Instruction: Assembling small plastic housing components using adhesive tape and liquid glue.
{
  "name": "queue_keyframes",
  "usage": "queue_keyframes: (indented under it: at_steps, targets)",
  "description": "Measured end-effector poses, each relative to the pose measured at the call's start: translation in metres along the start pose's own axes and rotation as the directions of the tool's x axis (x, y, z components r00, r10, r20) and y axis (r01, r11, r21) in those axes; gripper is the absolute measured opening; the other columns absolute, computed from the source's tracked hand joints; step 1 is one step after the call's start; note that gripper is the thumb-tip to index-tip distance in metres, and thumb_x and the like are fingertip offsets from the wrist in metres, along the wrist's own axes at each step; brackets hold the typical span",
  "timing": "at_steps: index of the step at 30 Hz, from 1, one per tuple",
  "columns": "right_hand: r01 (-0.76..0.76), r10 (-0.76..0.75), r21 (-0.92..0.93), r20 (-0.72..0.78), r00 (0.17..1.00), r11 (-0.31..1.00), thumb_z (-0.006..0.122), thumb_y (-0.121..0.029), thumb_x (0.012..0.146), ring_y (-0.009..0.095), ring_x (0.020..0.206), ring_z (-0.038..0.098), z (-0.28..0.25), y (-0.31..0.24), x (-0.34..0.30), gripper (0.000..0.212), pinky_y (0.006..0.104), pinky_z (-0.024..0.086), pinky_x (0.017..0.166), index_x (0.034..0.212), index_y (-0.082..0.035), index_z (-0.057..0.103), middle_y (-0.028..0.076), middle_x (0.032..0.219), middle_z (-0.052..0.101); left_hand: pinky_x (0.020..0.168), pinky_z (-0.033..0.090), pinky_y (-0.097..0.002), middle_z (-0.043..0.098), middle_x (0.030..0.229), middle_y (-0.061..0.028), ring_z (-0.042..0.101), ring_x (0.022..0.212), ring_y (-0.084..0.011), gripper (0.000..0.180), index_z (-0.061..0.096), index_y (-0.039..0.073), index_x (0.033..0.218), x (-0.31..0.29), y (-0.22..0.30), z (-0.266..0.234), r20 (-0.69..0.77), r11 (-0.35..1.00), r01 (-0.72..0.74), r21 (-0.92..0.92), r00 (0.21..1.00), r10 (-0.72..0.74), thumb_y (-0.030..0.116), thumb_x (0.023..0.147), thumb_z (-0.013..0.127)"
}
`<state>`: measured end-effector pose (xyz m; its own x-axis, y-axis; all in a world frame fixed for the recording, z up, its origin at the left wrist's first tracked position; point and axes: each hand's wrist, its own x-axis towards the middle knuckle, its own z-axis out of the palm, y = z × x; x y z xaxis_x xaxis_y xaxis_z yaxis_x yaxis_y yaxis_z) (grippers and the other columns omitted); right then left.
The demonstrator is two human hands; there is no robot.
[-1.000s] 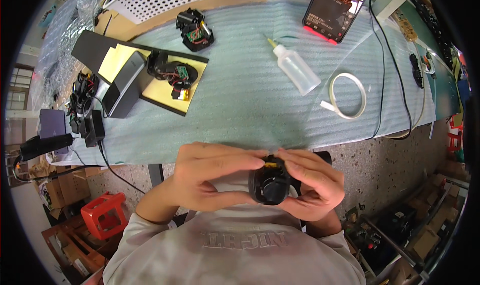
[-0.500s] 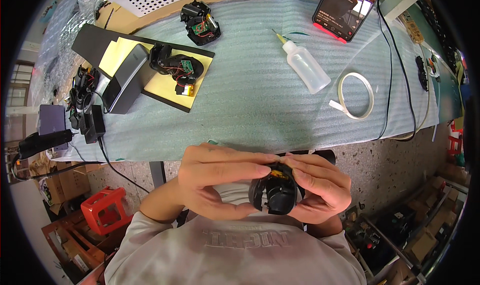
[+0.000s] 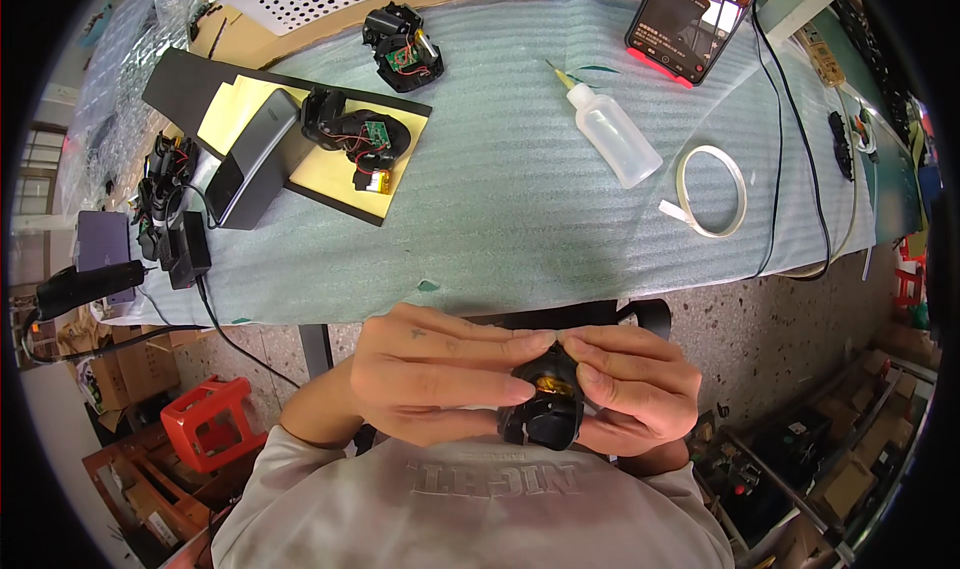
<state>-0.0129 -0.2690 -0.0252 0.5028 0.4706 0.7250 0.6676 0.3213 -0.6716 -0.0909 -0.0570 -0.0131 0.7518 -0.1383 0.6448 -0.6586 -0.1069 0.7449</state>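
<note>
Just past the table's near edge, close to my chest, I hold a small black plastic housing (image 3: pixel 552 424) between both hands. Amber-coloured tape or film shows in its opening; its exact kind is unclear. My left hand (image 3: pixel 430 374) grips its left side, fingers along the top and thumb lower down. On the other side my right hand (image 3: pixel 640 389) presses with its fingertips. The fingertips of both hands nearly meet at its upper end. Two similar opened black assemblies lie on the table: one (image 3: pixel 402 49) at the back, another (image 3: pixel 360 139) on a yellow-topped black board (image 3: pixel 365 206).
A clear needle-tip bottle (image 3: pixel 615 139) and a ring of white strip (image 3: pixel 743 194) lie on the right. Behind them a phone (image 3: pixel 690 24) stands propped up. At left are a grey box-like stand (image 3: pixel 255 169), black cables and a black handheld tool (image 3: pixel 90 287).
Both hands have drawn the housing slightly down toward my chest and tilted it. Its opening looks narrower now, and the fingertips sit closer together. The things on the table stay put.
</note>
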Motion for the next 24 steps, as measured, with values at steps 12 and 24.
queue_keyframes:
  at_steps: [12,24]
  targets:
    - [-0.041,0.042,0.035,-0.014,0.999,0.999,0.094,-0.009,0.060,0.035,0.084,0.075,0.007,0.000,0.001,0.055,0.0386,0.064,0.069,0.105,0.008,0.067,0.025,0.092,0.073,0.078,0.061,-0.0363,0.069,0.109,-0.0319,0.074,0.094,-0.0377,0.051,0.069,-0.009,0.113,-0.010,-0.001,0.003,-0.054,0.997,0.079,0.006,0.995,-0.078,0.012,0.070,0.087]
    - [-0.359,0.625,0.672,-0.198,0.755,0.648,0.076,0.014,0.079,0.022,0.101,0.069,0.027,0.007,-0.015,0.036,0.0377,0.060,0.088,0.111,0.012,0.060,0.023,0.111,0.069,0.068,0.058,-0.0321,0.057,0.129,-0.0384,0.073,0.087,-0.0346,0.065,0.043,-0.023,0.134,0.011,0.003,0.035,-0.004,0.776,0.106,0.622,0.991,-0.133,0.005,0.081,0.069]
